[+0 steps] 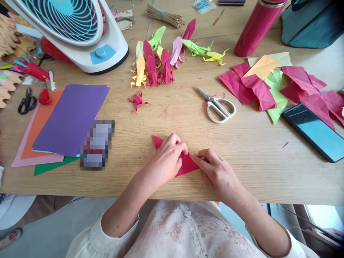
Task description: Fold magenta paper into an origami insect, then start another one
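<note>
A folded sheet of red origami paper (188, 165) lies on the table in front of me, one pointed corner sticking out at the upper left. My left hand (169, 154) rests over its middle with curled fingers, pressing and gripping it; the part beneath is hidden. At the paper's right side, my right hand (215, 167) pinches the edge between thumb and fingers, close to the left fingertips. Beyond the hands lie white-handled scissors (220, 110), blades pointing away to the left. A small red folded paper figure (138, 101) sits farther off to the left.
Several folded paper figures (152, 68) stand behind. Creased paper sheets (255, 86) and a phone (317, 130) lie right, near a red bottle (259, 27) and a teal bag (311, 28). Coloured paper (72, 122), a blurred-out object (98, 143) and a fan (104, 46) are left.
</note>
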`<move>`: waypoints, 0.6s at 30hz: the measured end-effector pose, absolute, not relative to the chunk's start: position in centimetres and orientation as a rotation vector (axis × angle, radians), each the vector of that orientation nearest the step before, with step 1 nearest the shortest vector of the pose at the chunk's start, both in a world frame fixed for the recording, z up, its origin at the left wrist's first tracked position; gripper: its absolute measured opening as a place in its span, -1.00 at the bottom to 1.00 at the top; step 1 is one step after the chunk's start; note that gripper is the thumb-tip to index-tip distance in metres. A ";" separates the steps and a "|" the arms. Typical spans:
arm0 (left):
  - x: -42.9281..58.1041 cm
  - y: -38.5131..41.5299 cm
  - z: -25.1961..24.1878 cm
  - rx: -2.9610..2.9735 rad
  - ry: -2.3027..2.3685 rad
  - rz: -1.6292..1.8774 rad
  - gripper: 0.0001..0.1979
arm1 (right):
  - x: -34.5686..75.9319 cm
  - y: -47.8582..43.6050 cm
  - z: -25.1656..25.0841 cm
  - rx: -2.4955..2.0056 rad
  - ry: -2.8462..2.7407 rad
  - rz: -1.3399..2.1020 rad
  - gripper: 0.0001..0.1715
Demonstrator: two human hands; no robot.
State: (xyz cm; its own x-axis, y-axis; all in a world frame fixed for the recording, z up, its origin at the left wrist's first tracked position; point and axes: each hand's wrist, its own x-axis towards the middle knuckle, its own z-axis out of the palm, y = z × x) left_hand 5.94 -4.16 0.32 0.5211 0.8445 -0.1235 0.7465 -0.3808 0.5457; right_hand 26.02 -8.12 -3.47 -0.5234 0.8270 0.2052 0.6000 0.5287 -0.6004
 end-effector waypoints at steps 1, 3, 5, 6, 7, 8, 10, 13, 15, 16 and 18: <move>6.0 -4.6 0.3 2.271 1.306 0.242 -0.79 | 26.0 -8.1 -3.4 -1.165 -2.312 0.639 -0.47; 6.0 -5.6 0.2 2.414 1.318 0.216 -0.84 | 25.9 -8.2 -3.4 -1.159 -2.347 0.613 -0.49; 5.7 -6.7 -0.1 2.538 1.310 0.231 -0.80 | 25.8 -8.2 -3.4 -1.159 -2.382 0.574 -0.52; 5.4 -7.2 -0.4 2.598 1.273 0.248 -0.77 | 25.7 -8.2 -3.4 -1.165 -2.397 0.554 -0.54; 5.1 -7.7 -0.6 2.657 1.236 0.253 -0.71 | 25.7 -8.3 -3.5 -1.174 -2.409 0.530 -0.55; 4.8 -8.1 -0.9 2.710 1.209 0.258 -0.68 | 25.6 -8.3 -3.5 -1.185 -2.421 0.501 -0.57; 4.3 -8.7 -1.4 2.767 1.179 0.251 -0.63 | 25.5 -8.4 -3.6 -1.202 -2.452 0.430 -0.59; 3.9 -8.9 -1.7 2.773 1.172 0.221 -0.61 | 25.1 -8.6 -3.5 -1.231 -2.503 0.343 -0.59; 3.9 -8.9 -1.6 2.766 1.167 0.212 -0.61 | 24.8 -8.7 -3.3 -1.247 -2.522 0.336 -0.59; 3.9 -8.8 -1.6 2.763 1.163 0.206 -0.61 | 24.7 -8.7 -3.2 -1.253 -2.525 0.345 -0.58; 3.8 -8.6 -1.5 2.763 1.153 0.188 -0.61 | 24.3 -8.7 -3.1 -1.261 -2.518 0.378 -0.58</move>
State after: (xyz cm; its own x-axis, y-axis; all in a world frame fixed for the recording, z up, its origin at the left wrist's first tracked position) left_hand 3.84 -8.65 -1.47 0.6983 0.7133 0.0602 0.6956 -0.6960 0.1784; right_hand 24.29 -8.67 -3.07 -0.5702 0.8083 0.1468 0.7297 0.5804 -0.3615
